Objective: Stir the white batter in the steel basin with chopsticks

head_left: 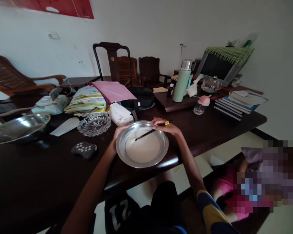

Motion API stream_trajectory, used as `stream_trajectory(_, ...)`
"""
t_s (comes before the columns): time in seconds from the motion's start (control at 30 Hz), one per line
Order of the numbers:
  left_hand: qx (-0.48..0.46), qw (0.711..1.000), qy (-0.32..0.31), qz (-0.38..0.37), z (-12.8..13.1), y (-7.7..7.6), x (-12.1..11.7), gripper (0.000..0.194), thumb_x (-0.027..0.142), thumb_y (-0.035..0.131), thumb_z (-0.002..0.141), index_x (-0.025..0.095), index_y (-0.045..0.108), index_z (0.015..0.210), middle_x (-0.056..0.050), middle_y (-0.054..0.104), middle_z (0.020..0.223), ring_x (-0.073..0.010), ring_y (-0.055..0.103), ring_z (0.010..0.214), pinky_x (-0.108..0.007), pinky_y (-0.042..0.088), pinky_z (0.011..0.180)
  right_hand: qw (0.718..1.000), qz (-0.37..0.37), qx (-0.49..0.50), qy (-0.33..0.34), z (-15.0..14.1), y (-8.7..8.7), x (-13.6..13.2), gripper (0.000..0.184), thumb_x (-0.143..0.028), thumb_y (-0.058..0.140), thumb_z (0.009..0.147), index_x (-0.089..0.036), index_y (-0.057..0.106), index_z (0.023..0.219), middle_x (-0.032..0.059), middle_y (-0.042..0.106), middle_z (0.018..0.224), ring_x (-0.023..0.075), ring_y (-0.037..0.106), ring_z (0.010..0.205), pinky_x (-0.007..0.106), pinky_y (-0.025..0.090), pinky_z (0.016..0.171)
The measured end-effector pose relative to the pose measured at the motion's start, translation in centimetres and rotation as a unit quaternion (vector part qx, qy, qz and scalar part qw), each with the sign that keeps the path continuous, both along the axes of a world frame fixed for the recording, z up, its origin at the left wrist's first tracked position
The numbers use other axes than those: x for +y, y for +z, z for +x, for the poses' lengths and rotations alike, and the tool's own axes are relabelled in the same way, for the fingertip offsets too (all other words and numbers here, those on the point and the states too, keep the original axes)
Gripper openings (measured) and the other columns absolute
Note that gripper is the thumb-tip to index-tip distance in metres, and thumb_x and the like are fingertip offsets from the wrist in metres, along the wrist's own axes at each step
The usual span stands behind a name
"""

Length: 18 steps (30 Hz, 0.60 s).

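A round metal bowl stands near the table's front edge. Pale, creamy batter covers its bottom. My left hand grips the bowl at its left rim; the fingers are partly hidden behind the bowl's edge. At the far right rim, my right hand is closed around black chopsticks with gold bands near their upper end. They slant down to the left, their tips in the batter. The right fingers also lie against the bowl's rim.
Left of the bowl are a glass ashtray, a game controller and a larger metal basin. Behind stand a tissue pack and a green thermos. Right are a pink-lidded cup and stacked books. Another person sits at right.
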State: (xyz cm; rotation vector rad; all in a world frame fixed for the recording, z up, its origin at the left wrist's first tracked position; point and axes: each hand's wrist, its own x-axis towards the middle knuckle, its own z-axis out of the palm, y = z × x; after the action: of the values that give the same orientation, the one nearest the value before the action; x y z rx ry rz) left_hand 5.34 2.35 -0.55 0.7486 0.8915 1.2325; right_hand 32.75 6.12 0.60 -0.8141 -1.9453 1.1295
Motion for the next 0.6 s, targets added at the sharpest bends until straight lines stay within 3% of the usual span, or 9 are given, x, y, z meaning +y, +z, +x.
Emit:
stream_trajectory(0.13,-0.001,1.0,-0.002,0.002,-0.1,-0.2,0.1,0.013,0.02,0.077,0.06,0.015,0.074,0.071,-0.003,0.069,0.067,-0.0172,0.059,0.061,-0.026,0.051,0.062,0.996,-0.037,0.052,-0.065,1.4,0.3,0.2,0.022,-0.045,0.079,0.07,-0.024,0.073,0.068,0.0043,0.073,0.105,0.0292,0.054,0.128,0.046,0.025,0.12)
stream_trajectory(0.23,0.001,1.0,-0.015,-0.011,-0.2,-0.4,0.2,0.014,0.023,0.076,0.061,0.016,0.074,0.073,-0.002,0.069,0.067,-0.0179,0.06,0.061,-0.027,0.051,0.062,0.994,-0.065,0.065,-0.063,2.8,1.1,0.0,0.025,-0.044,0.077,0.07,-0.022,0.07,0.06,0.0043,0.073,0.102,0.0309,0.054,0.128,0.047,0.025,0.119)
stream_trajectory(0.47,0.019,1.0,-0.006,-0.003,-0.5,-0.7,0.4,0.016,0.024,0.078,0.059,0.018,0.073,0.073,-0.002,0.069,0.069,-0.0169,0.058,0.061,-0.025,0.05,0.059,0.993,-0.022,-0.001,0.115,2.6,2.0,-0.9,0.028,-0.045,0.079,0.074,-0.021,0.073,0.063,0.0063,0.072,0.107,0.0297,0.048,0.136,0.048,0.022,0.122)
stream_trajectory(0.6,0.019,1.0,-0.008,-0.004,-0.6,-0.7,0.5,0.012,0.023,0.08,0.059,0.019,0.071,0.067,-0.001,0.065,0.061,-0.0165,0.055,0.057,-0.026,0.048,0.057,0.99,0.021,-0.042,0.134,0.8,1.7,-1.2,0.027,-0.049,0.081,0.076,-0.022,0.076,0.074,0.006,0.07,0.118,0.0279,0.045,0.14,0.046,0.018,0.126)
